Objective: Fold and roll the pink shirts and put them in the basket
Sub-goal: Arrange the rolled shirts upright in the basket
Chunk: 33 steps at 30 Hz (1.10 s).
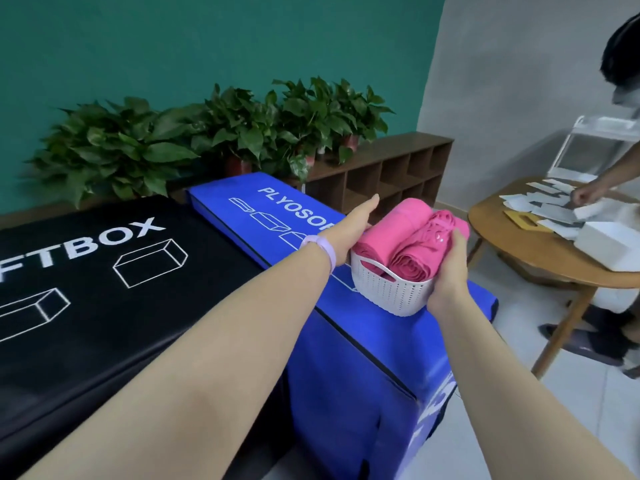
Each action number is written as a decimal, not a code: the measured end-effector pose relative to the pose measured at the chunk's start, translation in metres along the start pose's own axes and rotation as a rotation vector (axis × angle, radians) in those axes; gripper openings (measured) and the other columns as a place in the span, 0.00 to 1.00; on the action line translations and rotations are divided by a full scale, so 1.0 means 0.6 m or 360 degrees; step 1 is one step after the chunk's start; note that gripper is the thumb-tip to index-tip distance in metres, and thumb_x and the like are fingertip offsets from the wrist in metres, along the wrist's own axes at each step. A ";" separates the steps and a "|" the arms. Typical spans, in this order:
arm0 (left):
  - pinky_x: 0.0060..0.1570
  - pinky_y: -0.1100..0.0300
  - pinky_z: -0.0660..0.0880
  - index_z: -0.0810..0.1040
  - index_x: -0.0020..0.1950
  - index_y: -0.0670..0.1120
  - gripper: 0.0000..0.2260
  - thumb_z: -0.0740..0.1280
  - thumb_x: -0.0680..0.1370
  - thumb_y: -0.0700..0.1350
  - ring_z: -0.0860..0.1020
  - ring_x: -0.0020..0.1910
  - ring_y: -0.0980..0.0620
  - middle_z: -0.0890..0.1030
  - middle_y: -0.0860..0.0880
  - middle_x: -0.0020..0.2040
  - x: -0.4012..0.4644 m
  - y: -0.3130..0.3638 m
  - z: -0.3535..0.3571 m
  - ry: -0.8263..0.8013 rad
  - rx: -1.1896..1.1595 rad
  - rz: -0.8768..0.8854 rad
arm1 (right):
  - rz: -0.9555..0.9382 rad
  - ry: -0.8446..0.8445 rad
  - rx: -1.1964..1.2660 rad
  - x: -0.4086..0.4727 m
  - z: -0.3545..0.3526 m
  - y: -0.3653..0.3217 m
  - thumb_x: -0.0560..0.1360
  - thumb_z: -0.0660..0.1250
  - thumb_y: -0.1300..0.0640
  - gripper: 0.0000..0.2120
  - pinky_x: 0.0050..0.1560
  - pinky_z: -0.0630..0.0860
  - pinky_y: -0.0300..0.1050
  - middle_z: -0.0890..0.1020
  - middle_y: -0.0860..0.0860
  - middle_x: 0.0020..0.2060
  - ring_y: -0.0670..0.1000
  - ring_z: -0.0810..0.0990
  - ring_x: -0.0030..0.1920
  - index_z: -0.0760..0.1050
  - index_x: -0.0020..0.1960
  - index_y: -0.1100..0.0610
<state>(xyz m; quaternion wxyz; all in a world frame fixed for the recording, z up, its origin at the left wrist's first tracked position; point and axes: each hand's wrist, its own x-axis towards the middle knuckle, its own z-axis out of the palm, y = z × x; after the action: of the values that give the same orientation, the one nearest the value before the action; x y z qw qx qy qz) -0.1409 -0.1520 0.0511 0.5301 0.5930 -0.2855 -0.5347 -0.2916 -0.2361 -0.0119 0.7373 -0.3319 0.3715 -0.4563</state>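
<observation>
A small white perforated basket [391,292] sits on the blue soft box [346,358] near its right edge. Two rolled pink shirts lie in it side by side: the left roll [398,225] and the right roll [424,252]. My right hand [450,271] grips the right roll and the basket's right side, thumb on the fabric. Flat against the left side of the basket and the left roll lies my left hand [353,226], fingers straight and together, pointing away from me. A lilac band is on my left wrist.
A black soft box [104,289] adjoins the blue one on the left. Potted plants [242,133] and a wooden cubby shelf [391,174] stand behind. At the right, another person's hand [585,194] handles papers on a round wooden table [512,244].
</observation>
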 end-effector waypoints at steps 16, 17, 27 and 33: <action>0.34 0.54 0.79 0.74 0.51 0.42 0.31 0.49 0.81 0.68 0.85 0.33 0.48 0.85 0.46 0.33 -0.509 0.046 -0.422 0.1169 -0.0023 0.0164 | 0.0564 -0.1328 -0.0105 -0.302 0.521 0.212 0.77 0.65 0.40 0.21 0.46 0.83 0.50 0.86 0.57 0.52 0.57 0.87 0.47 0.83 0.57 0.56; 0.34 0.54 0.79 0.74 0.51 0.42 0.31 0.49 0.81 0.69 0.85 0.34 0.47 0.85 0.46 0.34 -0.558 0.038 -0.453 0.1242 -0.0039 0.0165 | 0.0600 -0.1419 -0.0126 -0.341 0.556 0.238 0.78 0.64 0.40 0.21 0.44 0.84 0.50 0.86 0.57 0.51 0.57 0.87 0.46 0.82 0.57 0.56; 0.67 0.44 0.73 0.71 0.74 0.44 0.33 0.55 0.81 0.67 0.78 0.64 0.40 0.78 0.41 0.68 -0.814 -0.158 -0.688 0.1971 -0.0261 0.0160 | 0.0827 -0.1888 -0.0709 -0.638 0.750 0.538 0.78 0.65 0.41 0.23 0.61 0.79 0.58 0.84 0.61 0.56 0.62 0.84 0.57 0.80 0.63 0.57; 0.55 0.54 0.72 0.75 0.68 0.39 0.28 0.57 0.82 0.61 0.78 0.61 0.39 0.79 0.41 0.63 -0.799 -0.224 -0.719 0.2218 0.0390 -0.0049 | 0.0638 -0.1899 -0.1043 -0.607 0.749 0.588 0.76 0.67 0.38 0.22 0.51 0.82 0.51 0.87 0.59 0.50 0.58 0.87 0.48 0.83 0.56 0.56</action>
<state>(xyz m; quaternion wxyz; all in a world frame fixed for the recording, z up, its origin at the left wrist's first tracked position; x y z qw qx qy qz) 0.1051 0.4586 0.0268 0.5114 0.8565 0.0706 -0.0020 0.1290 0.2946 0.0114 0.7469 -0.6552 0.0763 0.0833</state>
